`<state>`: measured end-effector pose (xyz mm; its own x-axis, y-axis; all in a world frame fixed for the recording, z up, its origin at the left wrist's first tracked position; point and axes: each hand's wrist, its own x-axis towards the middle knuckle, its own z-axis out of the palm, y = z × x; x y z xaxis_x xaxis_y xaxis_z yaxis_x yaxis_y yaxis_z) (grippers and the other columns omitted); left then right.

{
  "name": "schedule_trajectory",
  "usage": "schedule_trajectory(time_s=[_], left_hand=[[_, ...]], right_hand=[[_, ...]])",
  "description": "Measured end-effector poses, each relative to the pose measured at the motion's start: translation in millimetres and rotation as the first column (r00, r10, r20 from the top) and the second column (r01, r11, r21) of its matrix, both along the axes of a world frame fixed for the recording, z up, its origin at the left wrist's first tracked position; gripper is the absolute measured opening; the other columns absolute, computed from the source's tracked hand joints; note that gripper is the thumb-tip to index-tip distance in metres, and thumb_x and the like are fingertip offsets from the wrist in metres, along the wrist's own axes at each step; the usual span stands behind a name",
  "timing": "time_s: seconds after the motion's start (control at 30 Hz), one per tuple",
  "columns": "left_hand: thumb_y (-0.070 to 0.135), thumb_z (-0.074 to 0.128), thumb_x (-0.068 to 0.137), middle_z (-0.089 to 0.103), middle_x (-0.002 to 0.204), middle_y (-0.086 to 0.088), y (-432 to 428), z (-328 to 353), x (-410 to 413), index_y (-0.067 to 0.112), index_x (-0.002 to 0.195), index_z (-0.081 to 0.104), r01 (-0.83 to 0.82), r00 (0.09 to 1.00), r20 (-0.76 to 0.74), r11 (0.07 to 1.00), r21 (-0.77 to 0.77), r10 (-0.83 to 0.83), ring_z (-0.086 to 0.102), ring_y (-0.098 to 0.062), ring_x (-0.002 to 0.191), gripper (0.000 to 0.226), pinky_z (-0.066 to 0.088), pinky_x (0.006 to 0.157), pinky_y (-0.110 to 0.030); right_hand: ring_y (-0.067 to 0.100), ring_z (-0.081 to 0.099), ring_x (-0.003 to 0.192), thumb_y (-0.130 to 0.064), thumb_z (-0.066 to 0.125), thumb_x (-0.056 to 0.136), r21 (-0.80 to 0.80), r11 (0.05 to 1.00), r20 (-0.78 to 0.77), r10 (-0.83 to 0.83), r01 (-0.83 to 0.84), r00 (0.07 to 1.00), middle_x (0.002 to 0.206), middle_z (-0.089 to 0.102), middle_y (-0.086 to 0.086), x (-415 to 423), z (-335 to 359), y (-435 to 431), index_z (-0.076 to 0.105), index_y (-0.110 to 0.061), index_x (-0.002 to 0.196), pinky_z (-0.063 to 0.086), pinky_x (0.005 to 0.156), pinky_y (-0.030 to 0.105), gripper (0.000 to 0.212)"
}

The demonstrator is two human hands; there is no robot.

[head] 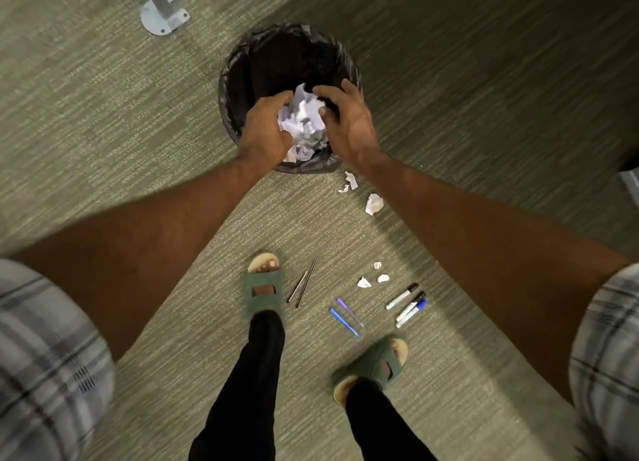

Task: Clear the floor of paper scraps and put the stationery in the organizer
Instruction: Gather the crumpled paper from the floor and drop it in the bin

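Observation:
A bundle of crumpled white paper scraps [303,120] is cupped between my left hand [264,128] and my right hand [345,123], right over the black-lined waste bin [238,80]. Both hands curl around the bundle from either side. More paper scraps lie on the carpet: two [351,181] [374,203] just right of the bin, and three small ones [363,282] further back toward me. On the floor near my feet lie two dark pencils [302,286], a blue pen [344,322], a purple pen [349,311] and three whiteboard markers [406,303]. No organizer is in view.
A grey metal table foot [162,13] is bolted down at the top left. My sandalled feet [262,282] [375,365] stand on the green carpet beside the stationery. A dark object's edge shows at the far right [629,180].

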<state>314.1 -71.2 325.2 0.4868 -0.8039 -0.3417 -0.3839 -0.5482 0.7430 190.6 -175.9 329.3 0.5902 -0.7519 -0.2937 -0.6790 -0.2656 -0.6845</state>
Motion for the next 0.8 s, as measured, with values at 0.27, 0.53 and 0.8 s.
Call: schedule_trajectory(time_s=[0.27,0.53,0.8], left_hand=[[0.004,0.058,0.094,0.052,0.146,-0.018,12.0,0.4,-31.3,0.002,0.147,0.045,0.070,0.996,0.052,0.997,0.038,-0.072,0.049,-0.030,0.137,0.055,0.037,0.117,-0.038],[0.005,0.063,0.091,0.061,0.133,-0.016,52.5,-57.7,-153.4,0.003,0.133,0.059,0.187,0.982,-0.027,0.976,0.112,-0.185,0.059,-0.030,0.119,0.043,0.043,0.106,-0.032],[0.005,0.065,0.090,0.057,0.137,-0.016,97.4,-171.6,-300.2,0.002,0.136,0.056,0.278,0.958,-0.156,0.918,0.283,-0.242,0.052,-0.029,0.131,0.047,0.034,0.116,-0.033]], right_hand=[[0.023,0.050,0.124,-0.011,0.057,0.097,-0.012,0.996,-0.070,0.089,-0.091,0.994,0.139,0.044,0.015,-61.7,0.8,9.1,0.059,-0.010,0.130,0.040,0.101,0.015,0.034],[0.034,0.046,0.131,-0.016,0.062,0.091,0.055,0.977,-0.299,0.213,-0.206,0.930,0.140,0.048,0.018,-193.6,-73.5,34.4,0.053,-0.009,0.137,0.033,0.111,0.032,0.047],[0.030,0.054,0.121,-0.011,0.072,0.083,0.243,0.931,-0.419,0.355,-0.274,0.835,0.137,0.050,0.012,-346.5,-181.0,77.4,0.055,-0.013,0.131,0.040,0.102,0.030,0.051]])
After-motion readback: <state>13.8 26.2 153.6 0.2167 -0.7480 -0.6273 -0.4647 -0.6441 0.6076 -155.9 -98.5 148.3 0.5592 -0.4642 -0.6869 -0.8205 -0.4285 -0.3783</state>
